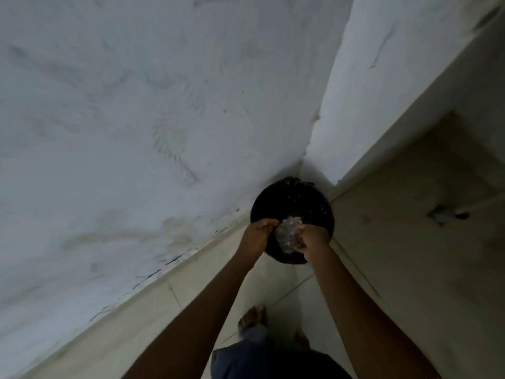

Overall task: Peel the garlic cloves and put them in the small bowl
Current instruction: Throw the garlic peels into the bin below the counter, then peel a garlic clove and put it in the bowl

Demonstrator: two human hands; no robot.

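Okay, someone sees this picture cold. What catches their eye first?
First, the two outstretched arms meeting at centre frame, where the left hand and right hand together grip a crumpled pale bundle; what it is made of is too blurred to tell. Right behind it stands a round black bin, tucked into the corner of the scuffed white walls. A bare foot shows on the tiled floor below.
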